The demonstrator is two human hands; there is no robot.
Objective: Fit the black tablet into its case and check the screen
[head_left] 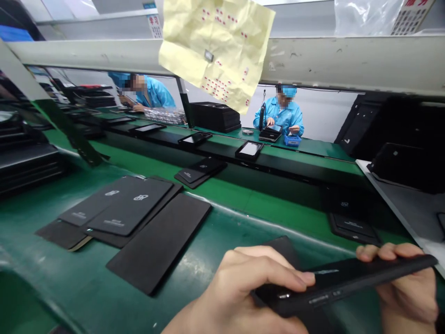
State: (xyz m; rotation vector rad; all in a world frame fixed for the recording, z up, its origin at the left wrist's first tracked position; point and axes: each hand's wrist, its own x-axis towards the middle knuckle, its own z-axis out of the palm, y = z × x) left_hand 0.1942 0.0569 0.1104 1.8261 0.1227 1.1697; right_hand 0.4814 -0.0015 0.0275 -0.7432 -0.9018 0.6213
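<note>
Above the green table (104, 287), you hold a thin black tablet (342, 283).
Both your left hand (239, 297) and right hand (406, 287) pinch its ends; it looks stiff, smooth, breakable, so keep to the edges.

Head view, close, down over workbench (86, 287)

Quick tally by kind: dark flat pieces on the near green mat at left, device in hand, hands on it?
Black tablet, held by left hand and right hand: 1
Printed black covers: 2
Plain black sheets: at least 3; overlaps hide edges
Hands: 2
Total: 8
</note>
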